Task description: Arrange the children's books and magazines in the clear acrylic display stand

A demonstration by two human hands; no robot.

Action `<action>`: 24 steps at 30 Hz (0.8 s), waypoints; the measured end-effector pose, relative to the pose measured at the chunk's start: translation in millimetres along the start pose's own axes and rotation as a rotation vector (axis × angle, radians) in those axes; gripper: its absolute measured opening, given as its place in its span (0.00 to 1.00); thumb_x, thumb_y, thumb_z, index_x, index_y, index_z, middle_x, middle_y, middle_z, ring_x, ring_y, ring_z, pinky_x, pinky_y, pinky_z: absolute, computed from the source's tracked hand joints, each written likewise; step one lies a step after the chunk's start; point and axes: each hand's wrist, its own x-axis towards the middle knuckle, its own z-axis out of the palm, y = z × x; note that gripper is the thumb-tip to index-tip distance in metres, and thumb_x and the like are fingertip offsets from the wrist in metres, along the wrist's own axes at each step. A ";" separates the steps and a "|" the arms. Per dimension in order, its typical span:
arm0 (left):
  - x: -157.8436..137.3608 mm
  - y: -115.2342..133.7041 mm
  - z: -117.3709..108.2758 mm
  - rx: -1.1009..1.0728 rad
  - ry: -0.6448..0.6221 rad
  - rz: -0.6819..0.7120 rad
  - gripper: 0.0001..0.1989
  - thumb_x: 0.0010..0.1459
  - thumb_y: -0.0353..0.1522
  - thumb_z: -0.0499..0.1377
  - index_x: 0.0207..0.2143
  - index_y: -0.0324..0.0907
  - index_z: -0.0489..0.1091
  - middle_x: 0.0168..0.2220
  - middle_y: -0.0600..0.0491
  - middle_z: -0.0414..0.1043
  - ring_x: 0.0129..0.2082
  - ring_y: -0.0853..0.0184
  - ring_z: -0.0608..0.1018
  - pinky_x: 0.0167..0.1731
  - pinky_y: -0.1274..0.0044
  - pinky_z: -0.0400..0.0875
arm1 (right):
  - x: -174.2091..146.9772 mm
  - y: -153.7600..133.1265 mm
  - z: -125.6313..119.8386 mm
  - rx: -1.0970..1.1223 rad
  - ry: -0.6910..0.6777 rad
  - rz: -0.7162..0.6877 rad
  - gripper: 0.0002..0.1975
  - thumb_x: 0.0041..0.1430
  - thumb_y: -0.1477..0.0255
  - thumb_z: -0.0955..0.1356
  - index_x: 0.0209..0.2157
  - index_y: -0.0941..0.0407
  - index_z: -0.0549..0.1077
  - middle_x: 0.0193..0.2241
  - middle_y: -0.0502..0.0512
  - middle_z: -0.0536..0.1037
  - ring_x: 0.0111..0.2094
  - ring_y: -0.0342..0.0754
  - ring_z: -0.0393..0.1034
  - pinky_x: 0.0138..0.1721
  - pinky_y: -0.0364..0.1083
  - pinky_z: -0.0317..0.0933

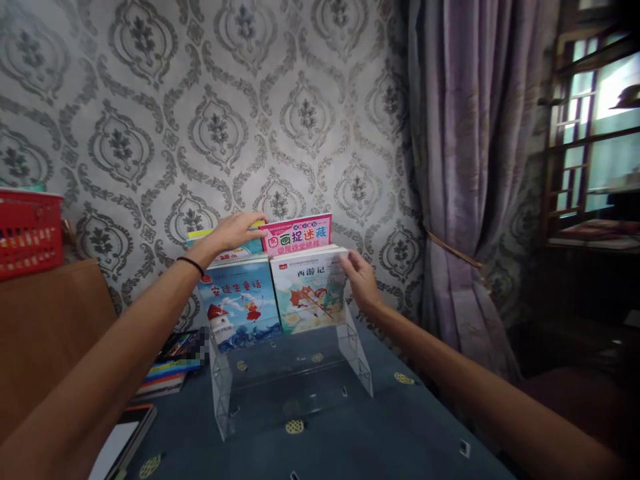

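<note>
A clear acrylic book stand (220, 393) holds picture books in two rows. In its front row, a blue book (244, 300) stands to the left of a white-topped book (310, 293) with a red-winged figure on its cover. Behind them rise a pink book (300, 235) and a teal and yellow book (240, 251). My left hand (239, 230), with a dark band at the wrist, reaches over the back row and pinches the pink book's upper left corner. Closed at the white-topped book's upper right edge is my right hand (361, 280), thumb in front, other fingers partly hidden.
A dark patterned cloth (320, 453) covers the table. Stacked books (167, 367) and a dark-edged book or tablet (123, 440) lie at left, near a brown board (55, 333) and red basket (30, 233). A purple curtain (470, 167) hangs at right, beside patterned wallpaper.
</note>
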 end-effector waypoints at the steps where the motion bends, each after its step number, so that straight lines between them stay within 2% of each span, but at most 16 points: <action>1: -0.3 0.4 0.0 0.002 0.005 -0.001 0.20 0.62 0.44 0.53 0.51 0.46 0.70 0.48 0.49 0.77 0.46 0.57 0.76 0.44 0.70 0.66 | 1.0 -0.5 0.6 -0.007 -0.011 -0.025 0.24 0.55 0.48 0.69 0.41 0.53 0.75 0.39 0.53 0.81 0.42 0.53 0.74 0.43 0.50 0.68; 4: -0.7 1.3 0.1 0.006 0.007 0.002 0.20 0.62 0.45 0.52 0.51 0.46 0.70 0.49 0.49 0.76 0.46 0.58 0.76 0.44 0.71 0.66 | 4.4 0.4 2.2 0.018 -0.024 -0.036 0.21 0.53 0.53 0.72 0.40 0.53 0.75 0.39 0.55 0.81 0.40 0.54 0.75 0.44 0.52 0.69; 10: -3.7 1.6 -5.4 0.037 -0.046 0.022 0.23 0.62 0.46 0.52 0.55 0.46 0.67 0.48 0.48 0.76 0.45 0.58 0.76 0.43 0.71 0.67 | 8.5 4.2 -0.7 -0.019 -0.033 -0.019 0.20 0.54 0.55 0.72 0.43 0.54 0.74 0.41 0.58 0.81 0.42 0.55 0.76 0.45 0.54 0.69; 16: -26.1 -16.8 -21.3 0.142 -0.136 -0.084 0.29 0.59 0.50 0.55 0.58 0.47 0.63 0.52 0.46 0.75 0.50 0.53 0.75 0.46 0.70 0.66 | 18.8 -1.6 -2.7 -0.039 -0.080 -0.025 0.24 0.54 0.53 0.72 0.48 0.53 0.73 0.47 0.59 0.80 0.48 0.57 0.75 0.52 0.56 0.67; 20: -48.9 -43.5 -23.6 0.107 -0.068 -0.185 0.30 0.59 0.54 0.51 0.54 0.45 0.67 0.48 0.46 0.77 0.46 0.53 0.77 0.44 0.70 0.67 | 31.9 -14.2 3.8 -0.007 -0.065 0.011 0.27 0.52 0.53 0.72 0.49 0.53 0.72 0.46 0.59 0.80 0.47 0.57 0.75 0.50 0.57 0.67; 24: -66.1 -59.3 -16.4 0.001 0.050 -0.250 0.26 0.57 0.53 0.52 0.46 0.44 0.72 0.43 0.47 0.78 0.42 0.55 0.77 0.42 0.70 0.68 | 43.7 -26.9 14.9 0.072 -0.052 0.061 0.28 0.48 0.52 0.74 0.46 0.54 0.73 0.38 0.58 0.82 0.40 0.56 0.76 0.42 0.53 0.69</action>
